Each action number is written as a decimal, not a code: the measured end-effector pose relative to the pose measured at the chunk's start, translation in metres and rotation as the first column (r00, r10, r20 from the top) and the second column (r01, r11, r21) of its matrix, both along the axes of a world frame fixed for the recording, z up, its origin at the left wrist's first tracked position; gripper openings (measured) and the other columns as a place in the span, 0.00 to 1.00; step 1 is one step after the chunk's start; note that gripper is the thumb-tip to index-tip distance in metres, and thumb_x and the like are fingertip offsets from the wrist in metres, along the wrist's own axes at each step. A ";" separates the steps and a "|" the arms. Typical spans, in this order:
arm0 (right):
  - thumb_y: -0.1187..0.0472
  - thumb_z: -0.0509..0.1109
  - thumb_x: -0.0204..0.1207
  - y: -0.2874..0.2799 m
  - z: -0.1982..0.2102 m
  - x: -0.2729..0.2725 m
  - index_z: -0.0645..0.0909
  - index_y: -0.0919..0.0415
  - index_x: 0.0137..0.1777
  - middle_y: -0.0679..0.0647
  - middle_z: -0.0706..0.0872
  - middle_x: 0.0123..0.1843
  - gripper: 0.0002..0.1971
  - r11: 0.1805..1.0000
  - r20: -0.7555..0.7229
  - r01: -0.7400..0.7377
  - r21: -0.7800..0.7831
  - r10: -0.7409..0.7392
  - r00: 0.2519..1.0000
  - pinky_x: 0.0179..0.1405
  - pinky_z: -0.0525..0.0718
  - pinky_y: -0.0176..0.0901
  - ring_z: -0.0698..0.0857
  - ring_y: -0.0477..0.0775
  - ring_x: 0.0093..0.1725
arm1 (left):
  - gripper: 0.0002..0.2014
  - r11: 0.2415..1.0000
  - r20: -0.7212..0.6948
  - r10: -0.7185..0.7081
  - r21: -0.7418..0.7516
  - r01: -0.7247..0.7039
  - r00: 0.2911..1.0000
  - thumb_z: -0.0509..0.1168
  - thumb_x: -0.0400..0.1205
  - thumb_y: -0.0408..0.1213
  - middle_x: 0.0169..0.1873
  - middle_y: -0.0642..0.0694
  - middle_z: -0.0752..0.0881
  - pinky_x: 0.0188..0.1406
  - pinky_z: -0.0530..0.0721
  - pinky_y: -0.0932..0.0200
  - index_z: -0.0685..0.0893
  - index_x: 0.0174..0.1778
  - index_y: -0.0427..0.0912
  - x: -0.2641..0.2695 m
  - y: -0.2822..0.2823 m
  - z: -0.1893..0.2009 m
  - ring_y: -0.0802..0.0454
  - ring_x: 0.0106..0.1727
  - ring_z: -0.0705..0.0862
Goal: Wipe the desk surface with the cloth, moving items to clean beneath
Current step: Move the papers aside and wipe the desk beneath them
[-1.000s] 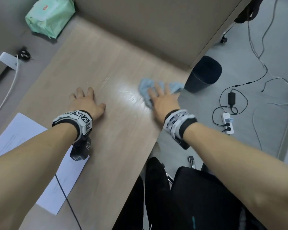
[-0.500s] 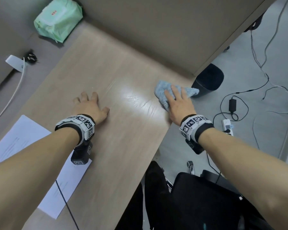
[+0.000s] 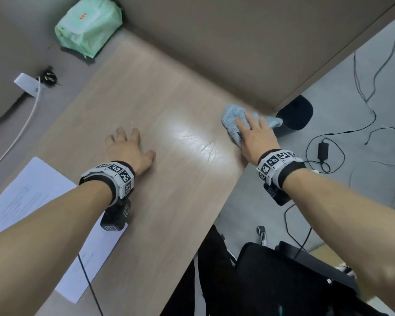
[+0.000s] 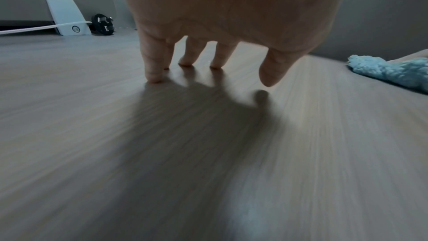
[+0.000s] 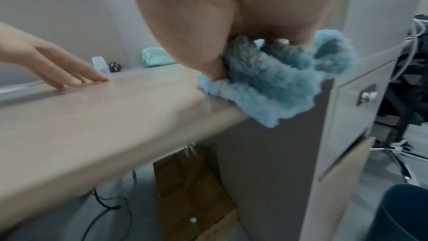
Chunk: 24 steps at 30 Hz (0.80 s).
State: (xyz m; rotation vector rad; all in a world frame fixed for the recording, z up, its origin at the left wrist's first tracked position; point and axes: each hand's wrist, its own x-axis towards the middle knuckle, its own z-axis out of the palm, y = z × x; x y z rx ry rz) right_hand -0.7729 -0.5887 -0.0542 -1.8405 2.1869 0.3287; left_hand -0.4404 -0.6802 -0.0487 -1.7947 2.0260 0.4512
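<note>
A fluffy light-blue cloth (image 3: 232, 117) lies at the far right corner of the wooden desk (image 3: 169, 201), partly hanging over the right edge. My right hand (image 3: 253, 133) presses flat on it with straight fingers. In the right wrist view the cloth (image 5: 266, 89) bunches under my palm at the desk edge. My left hand (image 3: 126, 147) rests on the desk's middle, fingers spread and holding nothing. The left wrist view shows its fingertips (image 4: 152, 65) touching the wood, with the cloth (image 4: 391, 72) far to the right. A shiny wet patch lies between the hands.
A green wipes pack (image 3: 89, 26) sits at the back left by the partition (image 3: 214, 42). A white stand (image 3: 26, 84) with a cable and a black plug (image 3: 48, 76) lie left. A paper sheet (image 3: 27, 197) lies under my left forearm. A dark bin (image 3: 294, 115) and cables are on the floor.
My right hand has slid the cloth to the right and away, up to the desk's right corner. The left hand has stayed in place.
</note>
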 end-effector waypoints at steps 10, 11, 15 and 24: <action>0.53 0.64 0.79 -0.033 0.048 0.156 0.75 0.55 0.71 0.60 0.75 0.66 0.21 0.991 0.340 -0.134 -0.018 0.132 0.931 0.55 0.83 0.57 0.79 0.66 0.61 | 0.28 0.949 -0.433 0.300 0.047 -0.311 0.850 0.66 0.80 0.47 0.71 0.39 0.79 0.74 0.72 0.48 0.73 0.75 0.41 0.052 0.004 0.025 0.39 0.72 0.76; 0.53 0.64 0.78 -0.029 0.052 0.174 0.75 0.56 0.70 0.60 0.75 0.65 0.20 0.987 0.361 -0.160 -0.015 0.154 0.920 0.53 0.84 0.58 0.79 0.67 0.59 | 0.24 0.912 -0.466 0.378 0.042 -0.407 0.800 0.66 0.80 0.45 0.67 0.40 0.82 0.71 0.75 0.48 0.77 0.71 0.41 0.067 0.011 0.028 0.39 0.69 0.79; 0.47 0.64 0.79 -0.013 0.058 0.222 0.73 0.56 0.67 0.58 0.74 0.63 0.20 0.944 0.320 -0.313 0.107 0.266 0.909 0.48 0.81 0.53 0.81 0.66 0.57 | 0.11 0.769 -0.450 0.581 0.030 -0.639 0.678 0.64 0.80 0.43 0.53 0.44 0.86 0.59 0.79 0.51 0.83 0.54 0.42 0.138 0.046 0.036 0.41 0.58 0.82; 0.46 0.63 0.80 -0.039 0.088 0.310 0.77 0.60 0.61 0.60 0.84 0.58 0.19 0.877 0.099 -0.477 0.056 0.471 0.877 0.47 0.76 0.50 0.83 0.67 0.58 | 0.21 0.514 -0.256 0.842 0.109 -0.851 0.475 0.64 0.79 0.44 0.46 0.24 0.86 0.42 0.84 0.49 0.83 0.43 0.24 0.272 0.122 0.041 0.31 0.42 0.86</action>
